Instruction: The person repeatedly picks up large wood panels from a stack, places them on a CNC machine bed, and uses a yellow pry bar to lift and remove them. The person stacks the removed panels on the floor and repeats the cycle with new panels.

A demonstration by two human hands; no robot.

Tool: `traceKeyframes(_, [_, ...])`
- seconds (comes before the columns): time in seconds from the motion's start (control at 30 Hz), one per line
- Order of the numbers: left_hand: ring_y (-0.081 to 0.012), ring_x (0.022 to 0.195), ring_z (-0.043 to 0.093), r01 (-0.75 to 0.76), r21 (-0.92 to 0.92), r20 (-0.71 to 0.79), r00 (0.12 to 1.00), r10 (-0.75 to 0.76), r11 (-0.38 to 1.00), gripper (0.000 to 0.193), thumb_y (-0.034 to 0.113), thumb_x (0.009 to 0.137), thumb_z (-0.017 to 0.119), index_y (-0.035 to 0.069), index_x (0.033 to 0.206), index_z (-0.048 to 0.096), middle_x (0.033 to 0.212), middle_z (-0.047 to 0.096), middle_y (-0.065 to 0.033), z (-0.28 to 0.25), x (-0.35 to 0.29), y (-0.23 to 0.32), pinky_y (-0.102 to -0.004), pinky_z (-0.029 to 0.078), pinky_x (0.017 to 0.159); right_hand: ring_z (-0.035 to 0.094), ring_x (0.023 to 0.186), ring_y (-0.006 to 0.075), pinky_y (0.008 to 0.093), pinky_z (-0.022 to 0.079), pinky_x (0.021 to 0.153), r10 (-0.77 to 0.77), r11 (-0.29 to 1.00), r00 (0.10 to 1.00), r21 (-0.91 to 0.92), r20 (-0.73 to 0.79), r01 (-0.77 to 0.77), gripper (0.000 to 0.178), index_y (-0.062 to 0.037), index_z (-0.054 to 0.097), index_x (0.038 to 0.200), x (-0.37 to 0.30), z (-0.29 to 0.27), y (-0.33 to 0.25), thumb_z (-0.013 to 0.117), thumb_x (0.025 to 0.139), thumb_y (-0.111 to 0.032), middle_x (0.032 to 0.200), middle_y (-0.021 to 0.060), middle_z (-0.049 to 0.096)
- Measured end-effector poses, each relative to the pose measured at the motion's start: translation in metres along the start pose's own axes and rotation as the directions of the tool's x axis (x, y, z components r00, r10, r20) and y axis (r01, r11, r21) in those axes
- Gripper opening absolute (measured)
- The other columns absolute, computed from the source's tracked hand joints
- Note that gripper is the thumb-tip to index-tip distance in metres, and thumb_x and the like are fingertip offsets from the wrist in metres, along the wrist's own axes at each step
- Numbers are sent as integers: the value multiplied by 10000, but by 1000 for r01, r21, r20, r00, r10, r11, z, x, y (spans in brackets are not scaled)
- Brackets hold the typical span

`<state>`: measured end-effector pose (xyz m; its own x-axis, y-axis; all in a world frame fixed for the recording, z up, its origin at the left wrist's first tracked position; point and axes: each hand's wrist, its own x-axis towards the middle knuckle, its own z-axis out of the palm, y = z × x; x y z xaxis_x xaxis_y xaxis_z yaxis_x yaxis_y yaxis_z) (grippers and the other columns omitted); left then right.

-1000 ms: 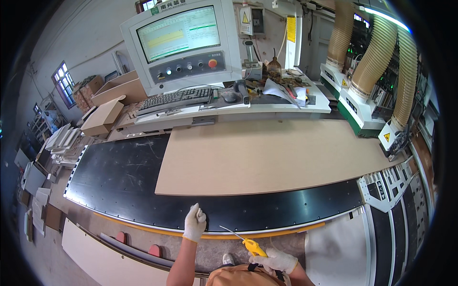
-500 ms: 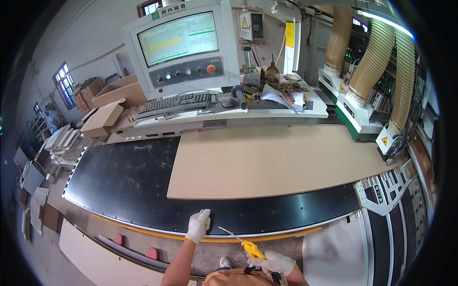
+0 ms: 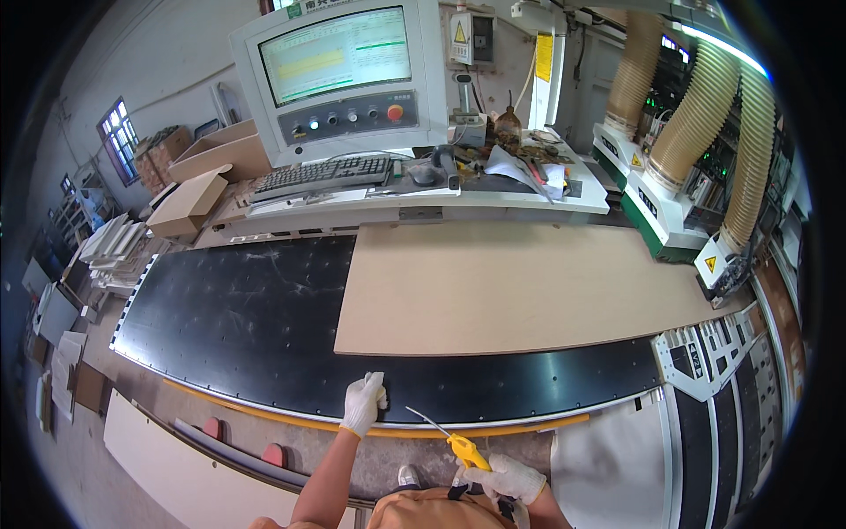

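A large tan wood board [image 3: 520, 286] lies flat on the black machine table [image 3: 238, 304]. Both my hands wear white gloves. Over the table's front edge, left of the middle, my left hand [image 3: 363, 404] is closed with its fingers curled; whatever may be inside them is hidden. My right hand [image 3: 509, 480], lower and further right, is wrapped round the handle of a yellow air blow gun [image 3: 467, 451]. The gun's thin metal nozzle points up and left toward the table edge, apart from the board.
Behind the table stands a control console with a screen [image 3: 339, 57] and a keyboard [image 3: 324, 179]. Ribbed hoses [image 3: 692, 115] run down to machine heads at the right. Cardboard boxes [image 3: 189, 203] and stacked panels [image 3: 115, 256] are at the left. A pale panel [image 3: 189, 476] lies near my left.
The wood board has slid right along the black table, baring more of its left part. Both hands keep nearly the same pose, and the view has shifted slightly.
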<state>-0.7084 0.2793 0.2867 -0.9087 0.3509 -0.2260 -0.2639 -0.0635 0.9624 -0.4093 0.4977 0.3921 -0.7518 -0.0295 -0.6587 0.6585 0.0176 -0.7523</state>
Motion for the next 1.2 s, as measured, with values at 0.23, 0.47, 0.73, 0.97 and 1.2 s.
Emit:
traceKeyframes(0.23, [-137, 548, 530, 66, -55, 3, 998, -66, 996, 425, 359, 1066, 723, 114, 750, 575, 669, 570, -17, 3, -5, 11, -321, 449, 550, 577, 533, 110, 300, 422, 517, -3, 999, 1000, -52, -7, 3, 590, -11, 746, 979, 7, 1, 5, 750, 991, -601, 634, 9, 604])
traceKeyframes(0.47, [-124, 570, 530, 103, -116, 2, 995, -104, 988, 406, 355, 1062, 729, 108, 776, 580, 698, 590, -17, 5, -5, 12, -303, 438, 552, 564, 526, 108, 307, 404, 509, -22, 998, 1000, -62, -9, 22, 612, -13, 746, 935, 9, 7, 12, 752, 985, -623, 619, 10, 606])
traceKeyframes(0.73, [-118, 569, 526, 139, -200, 50, 990, -132, 970, 378, 324, 1041, 764, 100, 785, 598, 716, 621, -30, 2, -5, 16, -295, 420, 546, 547, 517, 109, 305, 393, 503, 71, 995, 997, -72, 30, -69, 566, -31, 750, 975, 11, 16, 12, 756, 993, -597, 605, -5, 582])
traceKeyframes(0.97, [-75, 531, 450, 111, -67, 69, 992, -106, 992, 289, 328, 1055, 746, 191, 856, 587, 676, 505, 49, -4, -2, 6, -263, 351, 484, 558, 507, 142, 366, 440, 489, -1, 966, 986, -256, 164, 43, 491, -54, 697, 1114, -22, 4, -26, 672, 1049, -540, 612, 36, 559])
traceKeyframes(1.2, [-64, 497, 325, 79, -129, 57, 996, -72, 988, 357, 286, 1068, 725, 183, 829, 481, 620, 384, 69, -6, 6, 4, -271, 249, 467, 612, 570, 233, 463, 436, 553, -77, 880, 995, -464, 68, 100, 643, 5, 733, 1000, -20, -10, 0, 647, 989, -632, 702, 91, 626])
